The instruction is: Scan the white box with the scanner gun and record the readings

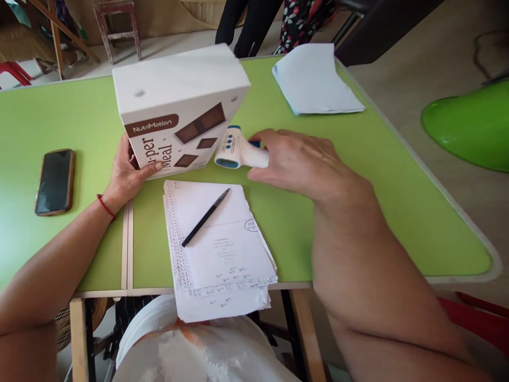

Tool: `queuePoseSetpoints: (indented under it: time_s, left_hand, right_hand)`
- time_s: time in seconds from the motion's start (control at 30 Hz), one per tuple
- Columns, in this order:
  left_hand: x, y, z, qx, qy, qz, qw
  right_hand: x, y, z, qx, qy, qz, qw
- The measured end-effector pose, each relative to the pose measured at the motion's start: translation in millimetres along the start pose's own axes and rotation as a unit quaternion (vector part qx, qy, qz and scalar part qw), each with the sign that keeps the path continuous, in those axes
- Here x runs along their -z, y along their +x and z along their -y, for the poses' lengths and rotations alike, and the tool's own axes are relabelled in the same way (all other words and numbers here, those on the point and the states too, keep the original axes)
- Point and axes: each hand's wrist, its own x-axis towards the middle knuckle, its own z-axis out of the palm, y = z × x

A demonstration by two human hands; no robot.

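A white and brown NutriMotion box [183, 114] stands tilted on the green table. My left hand [129, 172] grips its lower left corner, thumb on the printed front and fingers partly hidden behind the side. To the right of the box, my right hand [300, 159] is closed around the handle of a white and blue infrared thermometer [234, 148]. The thermometer's head points left, close to the box. Below them lies a stack of handwritten papers [226, 254], with a black pen [205, 217] resting diagonally on top.
On the left of the green table [95, 254] lies a smartphone [54, 182] in a brown case. Folded white sheets [320, 79] rest near the far right edge. Beyond the table are a person's legs [252, 24], a wooden stool [117, 26] and a green chair [471, 124].
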Motion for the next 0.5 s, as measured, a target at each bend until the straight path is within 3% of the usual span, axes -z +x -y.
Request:
queuePoseSetpoints:
  time_s: [0.07,0.13,0.2,0.27,0.3,0.37,0.4,0.43,0.47,0.5]
  left_hand:
    - [1.4,-1.0,-10.4,-0.013,-0.027,-0.056,0.998]
    - [4.1,-2.5,-25.7,-0.016,-0.039,-0.082,0.996]
    - [7.5,-7.8,-44.9,-0.010,-0.067,-0.079,0.995]
    - [10.2,-20.4,-64.7,0.003,-0.109,-0.037,0.993]
    - [10.6,-30.1,-73.7,0.012,-0.123,-0.017,0.992]
    - [8.7,-55.8,-88.5,0.040,-0.133,0.013,0.990]
    - [6.2,-70.9,-94.0,0.063,-0.127,0.019,0.990]
    - [2.5,-86.4,-98.2,0.097,-0.123,0.017,0.987]
    - [-2.1,-101.5,-101.2,0.128,-0.128,0.013,0.983]
    - [-7.3,-115.5,-103.1,0.154,-0.131,0.010,0.979]
  right_hand:
    - [13.6,-3.6,2.9,-0.044,0.048,-0.062,0.996]
    - [26.4,-8.9,5.1,-0.059,0.149,-0.169,0.973]
    - [38.4,-20.8,9.1,-0.015,0.290,-0.274,0.917]
    - [48.2,-42.9,16.0,0.050,0.434,-0.307,0.845]
    - [51.3,-57.8,20.3,0.076,0.498,-0.287,0.815]
    - [51.8,-92.4,28.9,0.059,0.588,-0.183,0.786]
    - [48.8,-110.3,32.8,0.086,0.622,-0.128,0.768]
    - [43.9,-127.6,36.2,0.116,0.631,-0.042,0.766]
    - [37.4,-143.3,39.2,0.141,0.624,-0.001,0.769]
    - [29.8,-156.9,42.0,0.147,0.583,0.004,0.799]
